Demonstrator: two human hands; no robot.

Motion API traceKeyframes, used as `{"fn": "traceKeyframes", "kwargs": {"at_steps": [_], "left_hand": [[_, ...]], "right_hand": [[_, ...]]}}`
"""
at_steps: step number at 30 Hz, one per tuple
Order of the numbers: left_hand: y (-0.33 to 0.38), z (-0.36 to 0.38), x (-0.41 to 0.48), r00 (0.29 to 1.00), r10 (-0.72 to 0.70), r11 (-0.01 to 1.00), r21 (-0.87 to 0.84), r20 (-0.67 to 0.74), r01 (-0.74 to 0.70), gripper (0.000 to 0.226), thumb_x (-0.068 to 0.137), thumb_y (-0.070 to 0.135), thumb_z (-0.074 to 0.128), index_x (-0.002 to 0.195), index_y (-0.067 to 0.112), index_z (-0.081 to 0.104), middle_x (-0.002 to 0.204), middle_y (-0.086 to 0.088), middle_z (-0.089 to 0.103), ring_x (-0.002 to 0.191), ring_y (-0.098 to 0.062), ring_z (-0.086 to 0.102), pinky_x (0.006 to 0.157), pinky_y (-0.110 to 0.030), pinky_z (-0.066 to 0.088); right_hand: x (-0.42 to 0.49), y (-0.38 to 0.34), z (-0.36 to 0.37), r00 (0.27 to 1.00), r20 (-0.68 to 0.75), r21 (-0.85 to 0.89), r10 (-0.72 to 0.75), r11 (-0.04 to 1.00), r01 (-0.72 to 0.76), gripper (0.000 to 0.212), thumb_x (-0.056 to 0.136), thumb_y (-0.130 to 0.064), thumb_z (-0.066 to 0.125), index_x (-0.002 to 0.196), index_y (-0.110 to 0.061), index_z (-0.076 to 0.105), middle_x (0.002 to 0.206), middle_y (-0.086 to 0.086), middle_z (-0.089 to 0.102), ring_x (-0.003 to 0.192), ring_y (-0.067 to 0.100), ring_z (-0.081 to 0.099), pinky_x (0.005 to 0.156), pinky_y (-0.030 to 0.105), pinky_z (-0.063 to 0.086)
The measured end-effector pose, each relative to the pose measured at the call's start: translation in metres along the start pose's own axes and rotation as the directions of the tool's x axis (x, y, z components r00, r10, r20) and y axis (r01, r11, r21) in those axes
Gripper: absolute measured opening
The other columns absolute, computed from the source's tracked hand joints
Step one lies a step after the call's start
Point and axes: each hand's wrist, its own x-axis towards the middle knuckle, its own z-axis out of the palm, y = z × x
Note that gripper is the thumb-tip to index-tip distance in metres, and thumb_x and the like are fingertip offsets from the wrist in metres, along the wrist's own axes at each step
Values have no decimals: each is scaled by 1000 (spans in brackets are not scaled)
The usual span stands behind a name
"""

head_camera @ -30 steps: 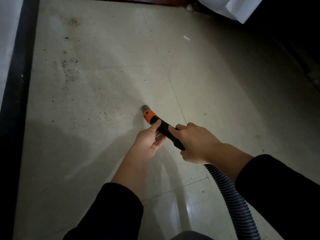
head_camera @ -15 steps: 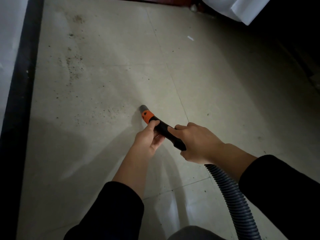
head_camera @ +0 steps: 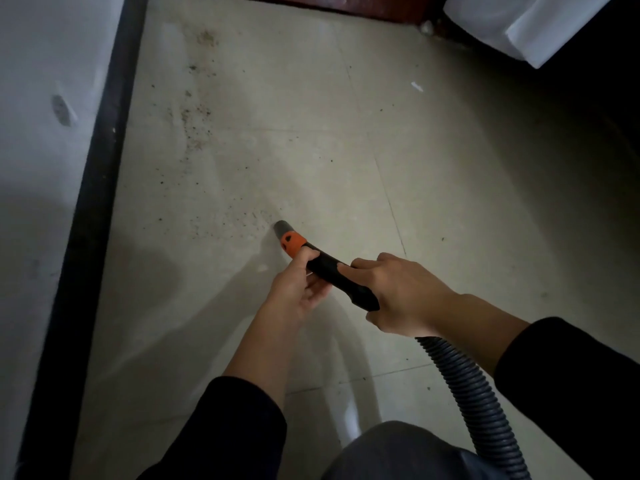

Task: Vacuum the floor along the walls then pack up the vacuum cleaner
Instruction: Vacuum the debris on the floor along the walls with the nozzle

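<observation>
The grey hose (head_camera: pixel 478 393) runs down by my right side. My right hand (head_camera: pixel 401 299) is wrapped round the back of the black handle (head_camera: pixel 341 275). My left hand (head_camera: pixel 298 289) pinches it just behind the orange ring (head_camera: pixel 292 242). The grey nozzle (head_camera: pixel 281 226) points down at the floor (head_camera: pixel 450 168), right beside some dirt specks (head_camera: pixel 235 220). Bare tiles spread out to the right. On the left, a black strip (head_camera: pixel 93 202) edges the white wall (head_camera: pixel 34 150). Far off are a brown board (head_camera: pixel 346 5) and a white cloth (head_camera: pixel 519 26).
</observation>
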Motion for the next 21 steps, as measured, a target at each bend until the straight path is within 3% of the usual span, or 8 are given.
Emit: {"fn": "traceKeyframes", "kwargs": {"at_steps": [14,18,21], "left_hand": [[13,-42,-4,986,95,985,-129,-136,-113,34,86,29,62,110,4,63,103,-13,72,93,-23,70,66,-28,57],[21,-48,-10,966,91,985,-124,-241,-124,32,84,32,62,103,7,63,100,-11,72,86,-20,70,56,-26,53],[28,-52,-14,953,80,981,-149,-294,-128,28,83,32,63,98,8,62,99,-11,71,86,-21,70,58,-27,52]], "right_hand": [[33,-36,-7,992,8,-29,-129,991,130,61,80,-15,61,135,-30,39,97,-7,51,83,20,45,66,38,49],[41,-48,-9,987,11,-43,-163,986,163,62,79,-15,61,135,-29,39,98,-8,52,84,20,46,68,39,50],[46,-55,-11,984,13,-42,-176,983,176,60,79,-14,61,133,-28,42,98,-7,52,84,20,46,68,39,50]]}}
